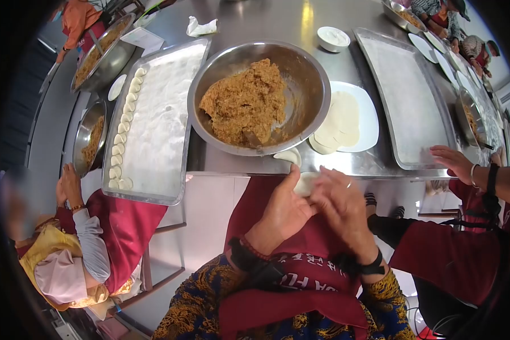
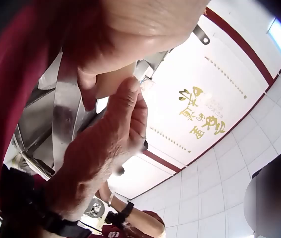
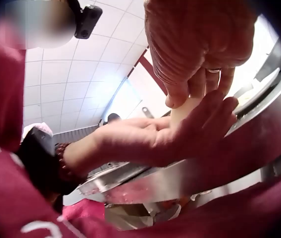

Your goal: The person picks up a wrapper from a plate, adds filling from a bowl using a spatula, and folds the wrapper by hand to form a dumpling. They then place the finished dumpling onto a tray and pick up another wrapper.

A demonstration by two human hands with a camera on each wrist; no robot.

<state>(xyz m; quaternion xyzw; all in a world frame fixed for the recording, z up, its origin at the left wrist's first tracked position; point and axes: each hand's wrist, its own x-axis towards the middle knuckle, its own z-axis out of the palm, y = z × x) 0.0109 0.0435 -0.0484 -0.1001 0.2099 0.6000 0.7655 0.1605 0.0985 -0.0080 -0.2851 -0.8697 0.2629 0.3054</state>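
Observation:
In front of the apron, at the table's edge, my left hand [image 1: 284,207] holds a pale round dumpling wrapper [image 1: 307,184], its thumb along one side. My right hand [image 1: 344,205], blurred in the head view, meets the wrapper from the other side. The right wrist view has the ringed right hand [image 3: 200,44] above, pinching the wrapper [image 3: 181,110], with the left fingers [image 3: 207,116] curled around it from below. Whether filling lies inside I cannot tell. Just beyond the left thumb, a folded dumpling [image 1: 289,156] sits beside a steel bowl [image 1: 306,113] of brown filling [image 1: 246,102].
Right of the bowl, round wrappers [image 1: 340,122] lie on a white plate [image 1: 369,116]. A floured tray [image 1: 158,113] with a row of dumplings [image 1: 122,136] stands left, another floured tray [image 1: 405,96] right. A white powder bowl [image 1: 333,38] is behind. People work on both sides.

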